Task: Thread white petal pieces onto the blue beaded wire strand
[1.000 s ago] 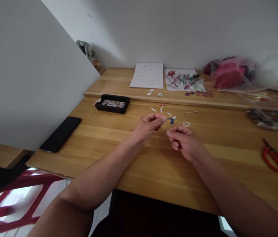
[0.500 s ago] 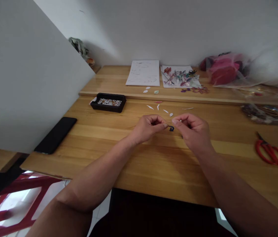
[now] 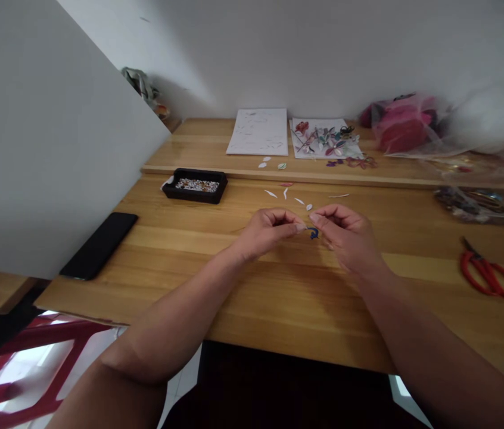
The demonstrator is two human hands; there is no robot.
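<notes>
My left hand (image 3: 274, 231) is closed in a pinch, thumb against forefinger, on the end of a small dark blue curled piece (image 3: 313, 233) that looks like wire or cord. The piece hangs in the gap between my two hands, above the wooden table. My right hand (image 3: 344, 232) is also pinched, its fingertips just to the right of the blue piece and almost touching it. Whatever lies between the right fingertips is too small to make out. Just beyond my fingers lie a small white leaf shape (image 3: 309, 207) and several thin white slivers (image 3: 299, 201).
A black tray (image 3: 195, 198) of small beads stands left, a black phone (image 3: 100, 245) nearer me. Red-handled scissors (image 3: 490, 274) lie at right. On the raised ledge are a white sheet (image 3: 256, 132), a pile of wire flowers (image 3: 327, 140) and a bag with pink contents (image 3: 406, 128).
The fingertips of my right hand have come slightly closer to my left. More of the blue curled piece shows between them. The whole view has shifted a little.
</notes>
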